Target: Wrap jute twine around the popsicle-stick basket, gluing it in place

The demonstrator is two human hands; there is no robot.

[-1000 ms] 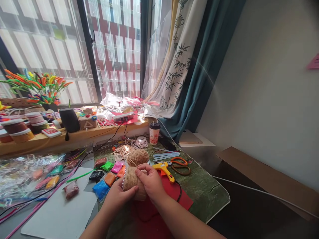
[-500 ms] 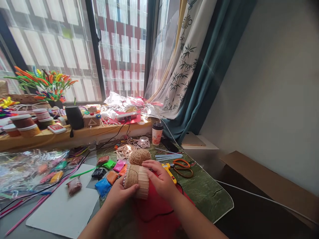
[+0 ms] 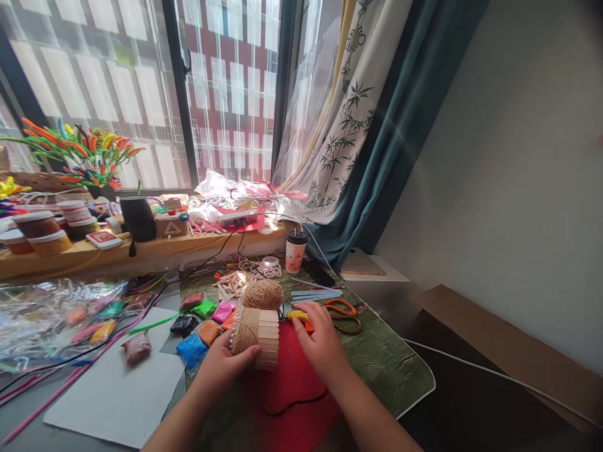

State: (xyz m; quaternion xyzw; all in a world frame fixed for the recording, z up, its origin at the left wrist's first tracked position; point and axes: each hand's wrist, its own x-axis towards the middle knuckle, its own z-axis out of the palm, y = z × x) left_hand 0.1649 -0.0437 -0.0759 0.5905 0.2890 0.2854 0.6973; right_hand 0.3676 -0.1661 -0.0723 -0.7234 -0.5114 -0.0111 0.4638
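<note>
My left hand point(image 3: 223, 364) is closed around a craft-stick cup point(image 3: 268, 333) that lies tilted on its side. Jute twine point(image 3: 245, 331) is wound around part of the cup, and white pearl beads line its left rim. To the right, my right hand point(image 3: 321, 339) is closed on a yellow hot glue gun point(image 3: 298, 315), which it partly hides. A ball of jute twine point(image 3: 262, 295) sits just behind the cup. Beneath both hands lies a red sheet point(image 3: 296, 383), with a black cord crossing it.
Orange-handled scissors point(image 3: 346, 314) and pale blue glue sticks point(image 3: 315, 295) lie right of the twine ball. Farther back stand a paper drink cup point(image 3: 296, 252) and a phone point(image 3: 318, 274). Colored clay packets point(image 3: 193, 351) and a white board point(image 3: 117, 383) are on the left.
My right hand has left the craft-stick cup, moved right, and taken hold of the glue gun. My left hand keeps the cup in nearly the same place.
</note>
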